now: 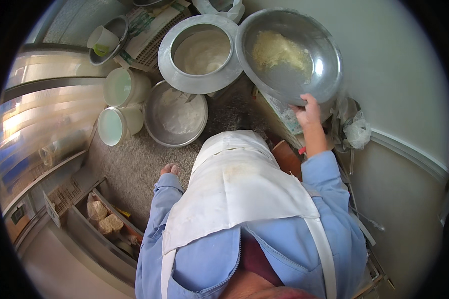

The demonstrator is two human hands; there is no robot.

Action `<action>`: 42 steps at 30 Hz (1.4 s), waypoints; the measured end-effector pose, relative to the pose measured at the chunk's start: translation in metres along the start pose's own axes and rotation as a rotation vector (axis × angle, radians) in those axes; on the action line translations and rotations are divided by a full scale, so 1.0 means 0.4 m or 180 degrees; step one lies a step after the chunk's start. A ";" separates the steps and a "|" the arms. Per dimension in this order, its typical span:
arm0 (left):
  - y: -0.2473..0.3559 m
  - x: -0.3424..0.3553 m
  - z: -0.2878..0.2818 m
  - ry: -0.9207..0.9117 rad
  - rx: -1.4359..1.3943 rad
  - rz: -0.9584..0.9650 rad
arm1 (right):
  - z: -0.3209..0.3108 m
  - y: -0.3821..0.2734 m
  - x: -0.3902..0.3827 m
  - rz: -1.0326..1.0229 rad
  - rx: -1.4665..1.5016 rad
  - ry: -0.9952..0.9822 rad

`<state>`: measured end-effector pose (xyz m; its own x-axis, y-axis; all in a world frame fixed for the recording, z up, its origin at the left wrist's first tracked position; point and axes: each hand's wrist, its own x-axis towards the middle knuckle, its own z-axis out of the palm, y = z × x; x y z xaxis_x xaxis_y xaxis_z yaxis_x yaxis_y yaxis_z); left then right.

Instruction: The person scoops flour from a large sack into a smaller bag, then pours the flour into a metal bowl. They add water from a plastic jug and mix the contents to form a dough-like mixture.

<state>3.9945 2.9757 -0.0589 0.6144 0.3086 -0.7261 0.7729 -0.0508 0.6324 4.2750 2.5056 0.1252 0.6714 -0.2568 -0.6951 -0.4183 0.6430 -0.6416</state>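
My right hand point(307, 112) grips the near rim of a large steel bowl point(324, 65) that holds pale yellow shreds point(279, 52). My left hand point(169, 168) hangs low beside my white apron point(229, 189), fingers loosely curled and holding nothing visible. To the left of the raised bowl stands a wide-rimmed metal pot point(172, 77) with pale powder inside. Below that pot, a steel basin point(154, 127) with white powder and a scoop-like tool sits on the speckled floor point(124, 169).
Two white buckets point(132, 122) stand at left. Behind them are a plastic crate point(152, 42) and a bowl holding a cup point(102, 37). A drawer-like bin point(87, 229) with bags lines the lower left. A wall point(394, 84) and plastic bags point(354, 132) border the right.
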 end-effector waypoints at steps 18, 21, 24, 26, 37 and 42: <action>0.080 0.005 -0.048 -0.0543 -0.0889 -0.0240 | -0.043 0.055 0.011 -0.0002 0.0310 -0.0242; 0.126 0.011 -0.038 -0.0258 -0.0416 -0.0409 | -0.049 0.052 -0.013 0.0054 0.0344 -0.0138; 0.175 0.022 -0.030 -0.0470 0.0087 0.0001 | -0.050 0.056 -0.019 0.0048 0.0532 -0.0024; 0.196 0.033 -0.025 -0.0446 -0.0167 -0.0065 | -0.059 0.059 -0.016 0.0021 0.0564 0.0065; 0.227 0.008 -0.051 -0.0650 -0.0317 -0.0061 | -0.084 0.059 0.036 -0.0032 0.0770 0.0065; 0.296 -0.026 -0.020 -0.0428 -0.0272 -0.0025 | -0.018 0.079 0.007 0.0029 0.0711 -0.0029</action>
<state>4.0784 2.9741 0.0258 0.6284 0.1784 -0.7572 0.7651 0.0338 0.6430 4.2590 2.5200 0.1007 0.6743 -0.2444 -0.6969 -0.2791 0.7893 -0.5469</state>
